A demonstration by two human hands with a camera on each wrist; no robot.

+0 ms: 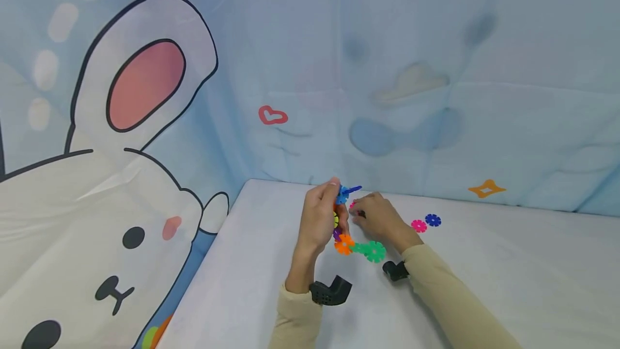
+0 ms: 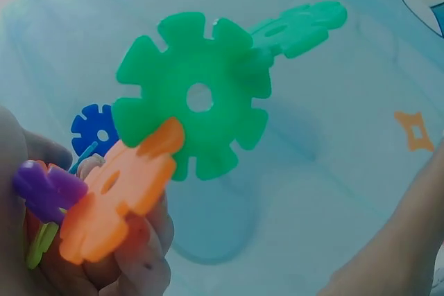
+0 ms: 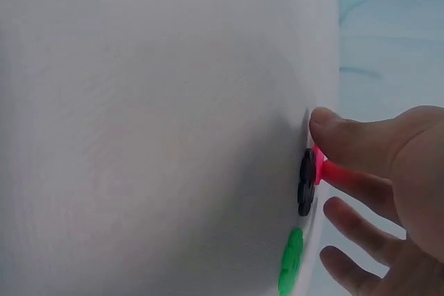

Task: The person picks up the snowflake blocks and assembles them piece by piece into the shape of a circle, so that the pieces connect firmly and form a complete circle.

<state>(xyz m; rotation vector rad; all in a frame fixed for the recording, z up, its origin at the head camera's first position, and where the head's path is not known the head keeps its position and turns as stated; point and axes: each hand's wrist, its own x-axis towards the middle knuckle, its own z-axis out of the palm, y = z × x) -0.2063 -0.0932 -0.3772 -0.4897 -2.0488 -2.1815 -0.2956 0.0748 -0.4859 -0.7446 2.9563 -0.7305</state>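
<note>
My left hand grips a chain of joined snowflake discs, held up off the white table. The chain runs from a blue disc at the top to an orange disc and a green disc at the bottom. The left wrist view shows the green disc, orange disc and purple disc close up. Just to the right, my right hand pinches a red-pink disc at the table surface, with a black disc against it.
A loose pink disc and a blue disc lie on the table to the right of my hands. A cartoon rabbit backdrop hangs behind and to the left. The table's left edge runs close to my left forearm.
</note>
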